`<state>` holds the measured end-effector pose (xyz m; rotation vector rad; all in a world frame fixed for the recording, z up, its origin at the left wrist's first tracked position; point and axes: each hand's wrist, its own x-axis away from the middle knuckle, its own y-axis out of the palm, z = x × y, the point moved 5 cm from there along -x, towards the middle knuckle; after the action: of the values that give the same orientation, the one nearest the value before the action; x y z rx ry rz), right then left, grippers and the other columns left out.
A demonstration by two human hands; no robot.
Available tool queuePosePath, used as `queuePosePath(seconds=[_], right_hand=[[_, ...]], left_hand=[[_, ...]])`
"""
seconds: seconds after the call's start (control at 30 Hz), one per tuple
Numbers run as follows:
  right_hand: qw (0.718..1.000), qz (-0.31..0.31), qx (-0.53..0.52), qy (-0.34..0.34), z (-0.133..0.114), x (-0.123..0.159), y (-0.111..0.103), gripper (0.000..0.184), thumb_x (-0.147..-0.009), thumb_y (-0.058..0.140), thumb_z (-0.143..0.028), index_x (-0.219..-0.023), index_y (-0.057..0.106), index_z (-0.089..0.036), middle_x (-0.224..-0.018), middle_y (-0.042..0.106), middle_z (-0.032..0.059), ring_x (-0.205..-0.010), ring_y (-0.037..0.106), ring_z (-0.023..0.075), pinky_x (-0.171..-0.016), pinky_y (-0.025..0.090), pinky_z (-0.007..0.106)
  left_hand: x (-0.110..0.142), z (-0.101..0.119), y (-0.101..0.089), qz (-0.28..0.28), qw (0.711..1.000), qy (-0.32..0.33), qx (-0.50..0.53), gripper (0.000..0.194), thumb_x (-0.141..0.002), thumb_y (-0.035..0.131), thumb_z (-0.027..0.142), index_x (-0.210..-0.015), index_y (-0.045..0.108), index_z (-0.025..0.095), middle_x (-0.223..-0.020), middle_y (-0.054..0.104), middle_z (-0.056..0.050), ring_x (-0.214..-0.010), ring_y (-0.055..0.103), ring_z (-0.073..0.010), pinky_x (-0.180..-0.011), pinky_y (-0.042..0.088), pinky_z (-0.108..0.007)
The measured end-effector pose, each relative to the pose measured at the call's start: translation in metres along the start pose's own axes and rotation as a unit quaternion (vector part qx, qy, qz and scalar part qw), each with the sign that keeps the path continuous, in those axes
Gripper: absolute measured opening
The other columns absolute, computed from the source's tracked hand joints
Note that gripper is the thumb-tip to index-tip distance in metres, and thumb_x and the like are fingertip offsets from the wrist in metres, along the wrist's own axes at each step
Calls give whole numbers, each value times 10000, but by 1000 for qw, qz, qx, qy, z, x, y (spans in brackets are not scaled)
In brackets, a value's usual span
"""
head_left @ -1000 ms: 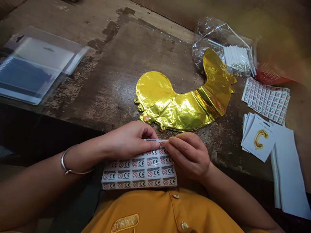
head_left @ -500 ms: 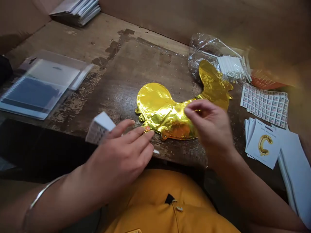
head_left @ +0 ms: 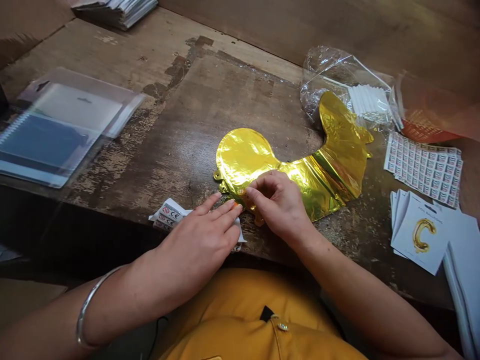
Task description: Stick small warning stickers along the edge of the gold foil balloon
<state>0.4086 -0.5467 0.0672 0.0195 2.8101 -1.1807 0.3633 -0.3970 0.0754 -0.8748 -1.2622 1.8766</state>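
A crumpled gold foil balloon [head_left: 243,155] in a curved shape lies flat on the table, with small tabs along its lower edge. My right hand [head_left: 279,200] pinches that edge near a tab [head_left: 258,219]. My left hand [head_left: 198,240] rests on a folded sheet of white CE warning labels [head_left: 168,215], most of which it hides. Its fingertips reach the balloon's edge beside a small orange spot [head_left: 235,204]. What the right fingers pinch exactly is hidden.
The worn wooden table [head_left: 210,100] holds a clear bag [head_left: 322,75] with white sticks [head_left: 369,104], a printed label sheet [head_left: 423,167], cards with a gold letter C [head_left: 420,235], white sheets [head_left: 465,280], and a clear-packaged blue and white item [head_left: 63,125].
The label sheet has gone from between both hands to under my left hand, nearer the balloon. My right hand has moved onto the balloon's lower edge and closed there.
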Motion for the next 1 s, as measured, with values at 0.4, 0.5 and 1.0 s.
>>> queuePosePath(seconds=[0.4,0.5,1.0], right_hand=[[1000,16,1,-1,1,-1,3,128,-799,641,-223,-680,634,-180,-743,644,25,-786,555,175,-781,412,350],[1000,24,-8,11,3,-1,3,118,-791,643,-220,-682,639,-174,-736,638,25,-772,559,172,-764,419,344],[1000,27,8,-9,-1,2,7,133,-789,644,-203,-657,632,-182,-721,631,21,-757,539,167,-783,400,346]], left_hand=[[-1,0,-1,11,1000,2,-3,214,-863,482,85,-916,689,97,-1272,615,-204,-1207,579,-297,-1095,379,-506],[-2,0,-1,18,1000,7,-2,223,-864,476,83,-914,693,95,-1247,631,-204,-1185,597,-291,-1093,383,-508],[-4,0,0,11,1000,17,-18,198,-847,504,92,-907,692,98,-1238,637,-205,-1172,606,-286,-1080,397,-493]])
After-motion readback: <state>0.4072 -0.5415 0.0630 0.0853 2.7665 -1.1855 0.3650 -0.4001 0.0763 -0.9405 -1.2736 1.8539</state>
